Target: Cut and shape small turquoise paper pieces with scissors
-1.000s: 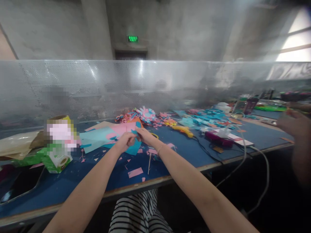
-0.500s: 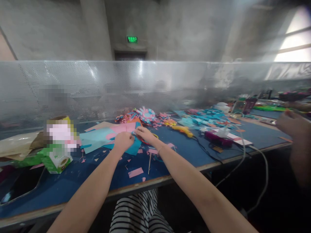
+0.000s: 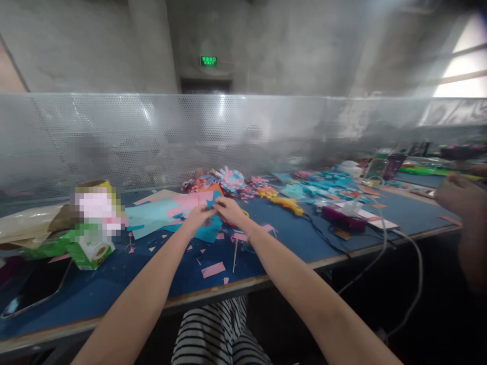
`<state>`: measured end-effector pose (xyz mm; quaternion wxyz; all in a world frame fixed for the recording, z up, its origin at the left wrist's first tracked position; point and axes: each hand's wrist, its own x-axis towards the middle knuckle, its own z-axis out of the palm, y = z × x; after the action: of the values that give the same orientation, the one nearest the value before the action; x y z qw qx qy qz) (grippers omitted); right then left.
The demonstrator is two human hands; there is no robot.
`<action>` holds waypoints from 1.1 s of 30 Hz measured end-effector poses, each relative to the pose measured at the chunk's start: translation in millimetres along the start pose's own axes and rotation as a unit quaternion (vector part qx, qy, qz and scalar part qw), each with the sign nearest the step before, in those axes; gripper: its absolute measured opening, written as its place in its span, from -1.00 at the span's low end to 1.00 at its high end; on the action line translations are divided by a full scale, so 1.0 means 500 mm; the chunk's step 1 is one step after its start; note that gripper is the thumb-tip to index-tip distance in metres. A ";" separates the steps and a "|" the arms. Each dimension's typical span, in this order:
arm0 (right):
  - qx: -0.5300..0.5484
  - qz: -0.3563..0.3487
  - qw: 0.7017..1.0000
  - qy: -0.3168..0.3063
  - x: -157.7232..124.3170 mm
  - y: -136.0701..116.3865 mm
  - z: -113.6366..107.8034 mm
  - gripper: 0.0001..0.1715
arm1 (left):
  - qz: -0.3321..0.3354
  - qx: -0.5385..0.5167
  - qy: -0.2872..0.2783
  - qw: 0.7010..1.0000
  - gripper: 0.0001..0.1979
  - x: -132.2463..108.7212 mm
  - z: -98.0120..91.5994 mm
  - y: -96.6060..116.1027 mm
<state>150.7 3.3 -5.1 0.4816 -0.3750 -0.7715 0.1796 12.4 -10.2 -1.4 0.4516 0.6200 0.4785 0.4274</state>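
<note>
Yellow glue gun (image 3: 288, 205) lies on the blue desk (image 3: 294, 243); we take bearings from it. Left of the gun, our right hand (image 3: 228, 210) pinches a small blue paper piece (image 3: 210, 204) between thumb and fingers. Our left hand (image 3: 200, 217) meets it there, fingers curled; they are too blurred for us to tell their grip. Farther left of the gun we note a pink sheet (image 3: 186, 201) and a pale blue sheet (image 3: 152, 219); to its right, a purple object (image 3: 342, 219).
</note>
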 end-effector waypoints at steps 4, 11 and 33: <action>0.025 0.017 1.000 -0.002 0.002 -0.001 -0.001 -0.79 | -0.047 -0.200 -0.011 0.979 -0.85 -0.005 0.000 0.013; -0.001 -0.068 0.998 0.001 0.005 0.019 -0.002 -0.86 | -0.117 -0.322 0.040 0.938 -0.81 -0.006 -0.004 0.025; 0.123 0.012 0.991 0.044 0.005 0.013 0.001 -0.85 | -0.023 -0.279 0.062 0.958 -0.76 0.004 -0.013 0.007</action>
<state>152.1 9.2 -8.0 0.5555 -0.3302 -0.7167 0.2621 7.4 -7.6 3.6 0.5857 0.4305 0.3817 0.5709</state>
